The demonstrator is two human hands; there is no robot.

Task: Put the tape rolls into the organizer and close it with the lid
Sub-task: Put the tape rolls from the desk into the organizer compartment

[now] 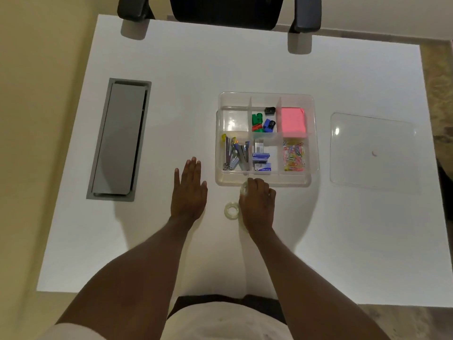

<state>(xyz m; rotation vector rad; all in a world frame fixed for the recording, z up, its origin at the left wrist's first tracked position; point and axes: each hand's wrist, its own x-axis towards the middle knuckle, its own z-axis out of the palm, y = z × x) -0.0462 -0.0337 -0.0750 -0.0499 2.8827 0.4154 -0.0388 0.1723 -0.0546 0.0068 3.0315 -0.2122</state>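
Observation:
A clear plastic organizer (266, 184) with six compartments stands in the middle of the white table. Its far-left compartment holds nothing that I can see. My right hand (257, 207) is just in front of the organizer's near wall, fingers closed on a clear tape roll (244, 189). A second clear tape roll (231, 211) lies flat on the table just left of that hand. My left hand (188, 190) rests flat on the table, fingers spread, left of the organizer. The clear lid (372, 153) lies flat on the table to the organizer's right.
The other compartments hold staplers, staple boxes, coloured paper clips, sharpeners and pink sticky notes (292, 121). A grey cable hatch (120, 139) is set into the table at the left. A black chair (220, 11) stands at the far edge.

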